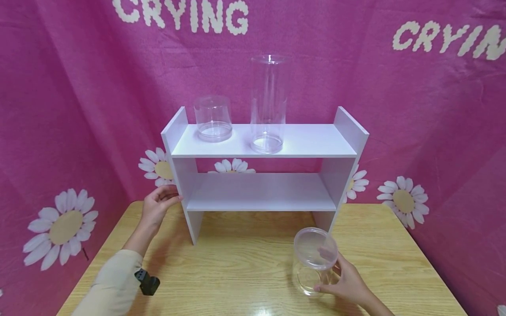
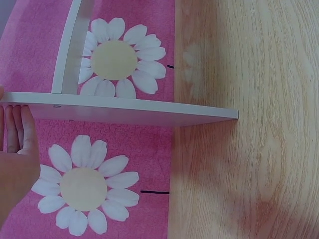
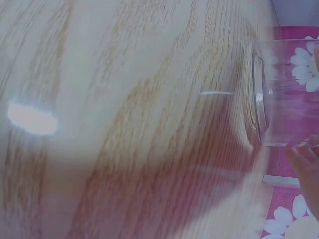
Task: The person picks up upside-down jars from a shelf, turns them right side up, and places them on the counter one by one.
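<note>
A two-tier white shelf [image 1: 261, 193] stands on the wooden table. My left hand [image 1: 158, 206] holds its left side panel [image 2: 149, 110], the fingers [image 2: 22, 129] against the outer face and the thumb at the front edge. At the front right, my right hand [image 1: 345, 281] grips a clear round jar [image 1: 310, 281] with a translucent lid [image 1: 315, 248], fingers and thumb around its side. In the right wrist view the jar's base [image 3: 259, 94] is close over the tabletop. The jar is upright, leaning slightly.
On the top board stand a short clear jar [image 1: 213, 118] at the left and a tall clear cylinder [image 1: 269, 105] near the middle. A pink cloth [image 1: 316, 79] with daisies and lettering hangs behind and beside the table [image 1: 245, 263]. A small black device [image 1: 147, 282] is on the left sleeve.
</note>
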The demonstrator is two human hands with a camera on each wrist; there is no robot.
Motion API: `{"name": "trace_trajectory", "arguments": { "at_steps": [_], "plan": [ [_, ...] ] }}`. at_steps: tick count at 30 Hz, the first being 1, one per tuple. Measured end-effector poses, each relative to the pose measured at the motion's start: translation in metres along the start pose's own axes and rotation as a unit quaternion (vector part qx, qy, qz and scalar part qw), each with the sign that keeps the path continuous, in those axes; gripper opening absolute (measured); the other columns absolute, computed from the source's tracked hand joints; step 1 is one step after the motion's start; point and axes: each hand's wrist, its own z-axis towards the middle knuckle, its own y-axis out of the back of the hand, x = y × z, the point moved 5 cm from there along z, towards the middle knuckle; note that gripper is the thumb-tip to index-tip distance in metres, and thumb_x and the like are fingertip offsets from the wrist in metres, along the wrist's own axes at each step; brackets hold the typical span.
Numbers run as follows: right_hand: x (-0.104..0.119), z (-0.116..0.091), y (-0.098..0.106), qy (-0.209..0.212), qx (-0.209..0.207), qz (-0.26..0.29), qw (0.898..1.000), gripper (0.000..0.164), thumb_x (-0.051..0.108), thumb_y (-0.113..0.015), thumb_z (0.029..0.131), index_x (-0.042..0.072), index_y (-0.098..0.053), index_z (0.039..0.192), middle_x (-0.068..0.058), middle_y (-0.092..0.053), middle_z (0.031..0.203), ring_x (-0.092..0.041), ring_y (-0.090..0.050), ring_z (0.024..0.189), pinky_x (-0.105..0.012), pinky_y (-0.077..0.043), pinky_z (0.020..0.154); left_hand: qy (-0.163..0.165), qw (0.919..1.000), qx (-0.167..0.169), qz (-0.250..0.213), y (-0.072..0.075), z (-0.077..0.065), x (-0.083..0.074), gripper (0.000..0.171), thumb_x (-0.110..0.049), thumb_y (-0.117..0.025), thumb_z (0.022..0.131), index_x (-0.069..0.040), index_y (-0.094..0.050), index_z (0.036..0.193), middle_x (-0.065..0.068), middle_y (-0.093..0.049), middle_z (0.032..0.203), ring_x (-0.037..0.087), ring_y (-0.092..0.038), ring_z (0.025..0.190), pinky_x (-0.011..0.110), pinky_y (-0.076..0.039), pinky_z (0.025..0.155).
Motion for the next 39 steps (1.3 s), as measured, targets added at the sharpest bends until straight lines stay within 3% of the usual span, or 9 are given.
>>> {"name": "trace_trajectory", "arguments": {
  "at_steps": [6,10,14,23,27,30,33,39],
  "plan": [
    [-0.0021,-0.0015,-0.0006,-0.008,0.001,0.001,1.000,0.096,0.022,-0.092,0.056,-0.003,-0.043,0.136,-0.019,-0.062,0.125,0.018,-0.045,0.112,-0.012,-0.049,0.092,0.005,1.0000,0.003,0.007,0.0010,-0.0001,-0.0004,0.033,0.000,-0.068,0.084,-0.032,-0.063,0.084,-0.024,-0.064,0.082,-0.006,-0.061,0.083,0.008,-0.050,0.079],
    [-0.0029,-0.0036,-0.0002,-0.005,-0.003,0.002,1.000,0.089,0.021,-0.092,0.056,0.001,-0.049,0.131,0.008,-0.062,0.124,0.017,-0.047,0.111,-0.011,-0.048,0.091,0.008,0.9999,0.005,0.004,0.0011,0.0003,0.0002,0.029,0.000,-0.068,0.084,-0.028,-0.063,0.087,-0.024,-0.064,0.083,-0.005,-0.061,0.084,0.008,-0.051,0.080],
    [-0.0038,-0.0064,0.0000,0.000,-0.005,0.008,1.000,0.087,0.020,-0.092,0.055,0.003,-0.050,0.130,0.031,-0.051,0.122,0.017,-0.048,0.110,-0.010,-0.048,0.091,0.010,0.9999,0.009,0.005,0.0009,0.0005,0.0001,0.026,-0.001,-0.069,0.085,-0.025,-0.063,0.090,-0.023,-0.064,0.084,-0.005,-0.060,0.085,0.009,-0.051,0.080],
    [-0.0046,-0.0099,-0.0025,0.021,0.011,0.036,0.999,0.092,0.018,-0.091,0.059,0.002,-0.043,0.136,0.035,-0.047,0.124,0.018,-0.046,0.113,-0.007,-0.045,0.093,0.005,0.9999,0.012,-0.003,0.0006,-0.0001,-0.0007,0.029,0.001,-0.068,0.084,-0.027,-0.063,0.087,-0.023,-0.064,0.084,-0.005,-0.060,0.084,0.009,-0.051,0.080],
    [-0.0040,-0.0099,-0.0027,0.012,0.014,0.038,0.999,0.091,0.018,-0.090,0.060,0.001,-0.043,0.136,0.028,-0.051,0.126,0.018,-0.046,0.113,-0.007,-0.045,0.092,0.001,0.9999,0.010,-0.008,0.0003,0.0000,-0.0012,0.031,0.003,-0.068,0.083,-0.028,-0.063,0.086,-0.023,-0.064,0.083,-0.005,-0.060,0.084,0.009,-0.051,0.079],
    [-0.0017,-0.0093,-0.0025,0.007,0.018,0.044,0.999,0.089,0.016,-0.089,0.061,0.000,-0.043,0.135,0.003,-0.060,0.129,0.018,-0.046,0.113,-0.007,-0.045,0.092,-0.003,0.9999,0.007,-0.012,0.0000,0.0002,-0.0010,0.033,0.005,-0.067,0.083,-0.028,-0.063,0.085,-0.022,-0.064,0.082,-0.005,-0.061,0.082,0.009,-0.051,0.078],
    [0.0005,-0.0076,-0.0031,0.004,0.018,0.046,0.999,0.087,0.016,-0.089,0.060,-0.001,-0.045,0.134,-0.018,-0.059,0.128,0.018,-0.046,0.113,-0.006,-0.044,0.092,-0.002,0.9999,0.005,-0.011,0.0005,0.0007,-0.0003,0.034,0.006,-0.067,0.082,-0.028,-0.063,0.083,-0.022,-0.064,0.081,-0.006,-0.061,0.081,0.009,-0.051,0.078],
    [-0.0012,-0.0038,-0.0034,-0.013,0.012,0.017,1.000,0.086,0.020,-0.090,0.060,0.001,-0.048,0.132,-0.013,-0.062,0.125,0.018,-0.045,0.112,-0.009,-0.045,0.093,0.001,0.9999,0.013,0.000,0.0009,0.0007,-0.0012,0.031,0.002,-0.068,0.083,-0.028,-0.063,0.085,-0.023,-0.064,0.082,-0.005,-0.060,0.083,0.009,-0.051,0.079]
  ]
}}
